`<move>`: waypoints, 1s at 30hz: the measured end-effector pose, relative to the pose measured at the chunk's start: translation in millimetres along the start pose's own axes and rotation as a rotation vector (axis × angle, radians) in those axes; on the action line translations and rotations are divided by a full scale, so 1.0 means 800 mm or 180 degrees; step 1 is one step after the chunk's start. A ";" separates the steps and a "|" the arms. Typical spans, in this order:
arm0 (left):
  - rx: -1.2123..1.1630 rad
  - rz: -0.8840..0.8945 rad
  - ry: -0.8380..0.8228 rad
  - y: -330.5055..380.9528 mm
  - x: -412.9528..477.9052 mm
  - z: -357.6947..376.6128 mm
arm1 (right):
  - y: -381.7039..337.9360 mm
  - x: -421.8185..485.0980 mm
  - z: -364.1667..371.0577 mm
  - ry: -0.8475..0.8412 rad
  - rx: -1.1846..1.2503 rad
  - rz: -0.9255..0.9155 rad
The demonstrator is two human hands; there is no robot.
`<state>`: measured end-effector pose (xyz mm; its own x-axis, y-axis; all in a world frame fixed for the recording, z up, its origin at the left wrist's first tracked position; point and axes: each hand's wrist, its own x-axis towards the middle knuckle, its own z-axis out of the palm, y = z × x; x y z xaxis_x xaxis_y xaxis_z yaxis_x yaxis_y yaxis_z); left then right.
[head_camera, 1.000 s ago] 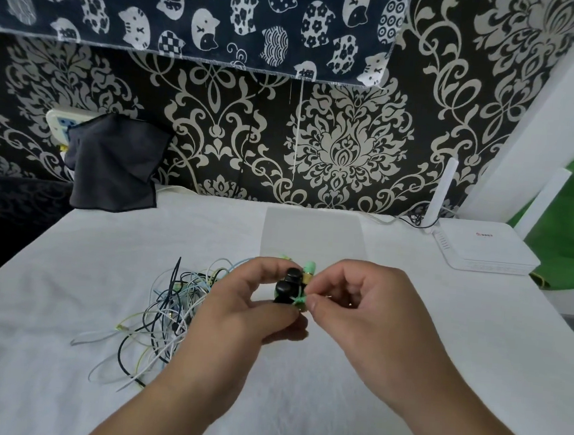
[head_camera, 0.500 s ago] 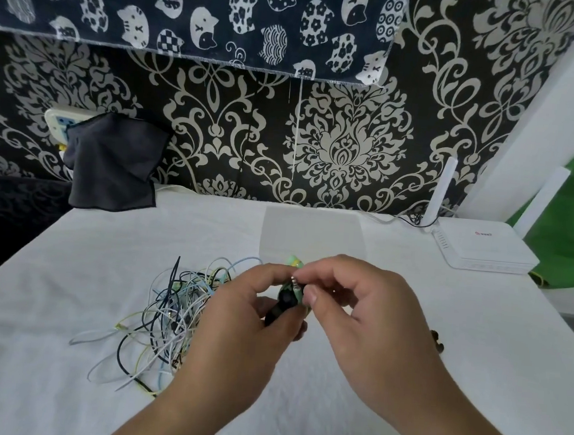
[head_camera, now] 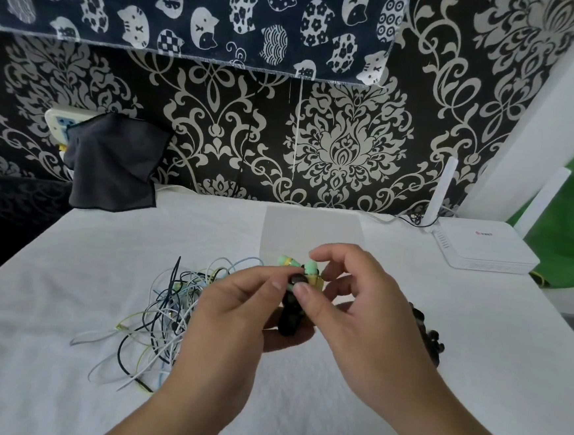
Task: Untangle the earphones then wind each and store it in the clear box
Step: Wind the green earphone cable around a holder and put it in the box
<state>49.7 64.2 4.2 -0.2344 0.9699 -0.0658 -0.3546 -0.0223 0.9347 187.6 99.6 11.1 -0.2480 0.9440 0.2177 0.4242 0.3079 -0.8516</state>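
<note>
Pinching a cluster of green and black earbuds (head_camera: 305, 273) between them, a person's left hand (head_camera: 233, 316) and right hand (head_camera: 357, 308) meet above a white table (head_camera: 68, 268). Both are clamped on the cluster. The left thumb and forefinger curl round a black bud. The right thumb presses in from the other side, with the fingers curled over the green buds. The cords (head_camera: 164, 314) trail off past the outer side of the left hand and lie in a loose tangle on the table beside that wrist. The left hand is therefore nearer the knot, so freeing a strand would likely mean drawing the buds toward the right hand's side. What appears to be the clear box (head_camera: 312, 229) sits just beyond both sets of fingertips.
</note>
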 end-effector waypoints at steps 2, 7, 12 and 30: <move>0.0030 0.0070 0.0040 0.001 0.000 -0.001 | 0.002 0.000 0.001 -0.0241 0.0249 0.0233; 0.0273 0.0165 -0.0026 -0.001 0.002 -0.006 | 0.006 0.006 0.000 -0.0403 0.0972 0.0479; 0.0562 0.0476 -0.0082 -0.001 0.006 -0.010 | 0.012 0.008 -0.001 -0.0380 0.1289 0.0573; 0.0747 0.0211 0.0655 -0.019 0.003 -0.002 | 0.024 0.003 0.017 -0.0501 0.1258 0.1110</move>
<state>52.7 66.1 -10.6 -0.4368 0.8982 -0.0489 -0.1195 -0.0041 0.9928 183.8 106.1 -11.3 -0.2913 0.9436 -0.1574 0.1526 -0.1166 -0.9814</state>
